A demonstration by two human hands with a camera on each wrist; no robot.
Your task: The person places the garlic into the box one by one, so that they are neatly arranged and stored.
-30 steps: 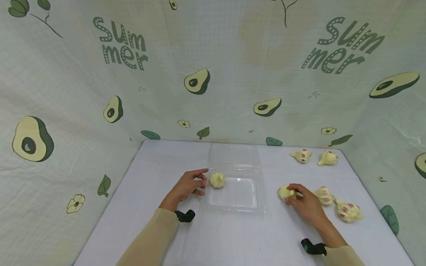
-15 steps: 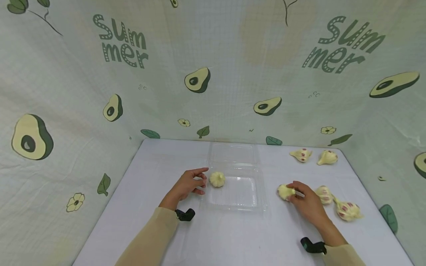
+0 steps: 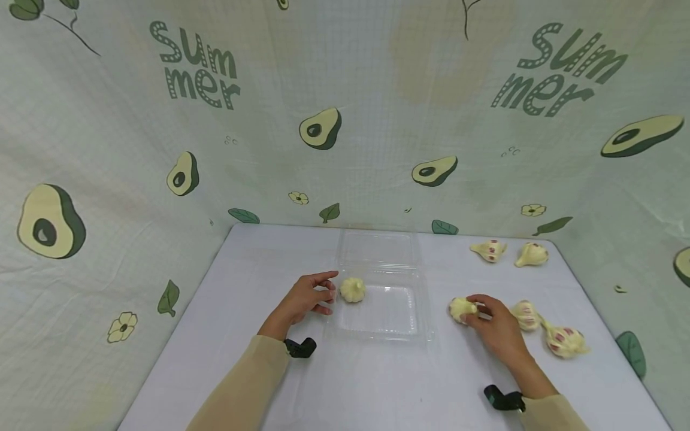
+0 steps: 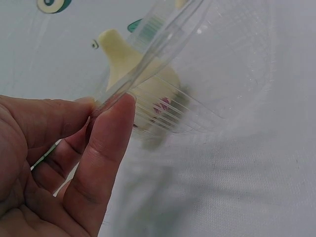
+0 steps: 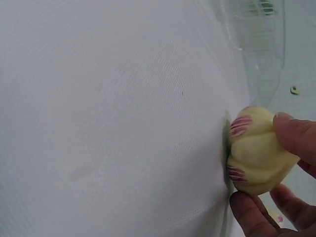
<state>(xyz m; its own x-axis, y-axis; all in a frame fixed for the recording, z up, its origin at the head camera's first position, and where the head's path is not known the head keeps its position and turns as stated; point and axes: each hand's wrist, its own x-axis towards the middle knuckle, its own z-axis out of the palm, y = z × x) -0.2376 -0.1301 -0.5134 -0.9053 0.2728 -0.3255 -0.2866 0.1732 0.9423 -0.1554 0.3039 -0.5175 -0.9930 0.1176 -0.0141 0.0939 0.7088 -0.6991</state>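
My left hand [image 3: 304, 299] pinches the left rim of a clear plastic clamshell box [image 3: 380, 311] between thumb and finger, as the left wrist view shows. The box lies with its lid folded back, and one garlic bulb [image 3: 353, 290] stands inside at the left, close to that hand. Right of the box, my right hand [image 3: 500, 332] grips another garlic bulb [image 3: 460, 309] with thumb and fingers. In the right wrist view this pale bulb [image 5: 259, 150] has purple streaks and sits at the table surface; whether it touches the cloth I cannot tell.
Two garlic bulbs lie behind my right hand, a streaked bulb [image 3: 489, 251] and a paler bulb [image 3: 532, 254]. Beside that hand are another bulb [image 3: 525, 316] and a purple-marked bulb [image 3: 565, 342]. A printed cloth [image 3: 372, 72] surrounds the white table [image 3: 409, 389].
My right hand and its garlic bulb have shifted very slightly. The left hand and the box stay in place.
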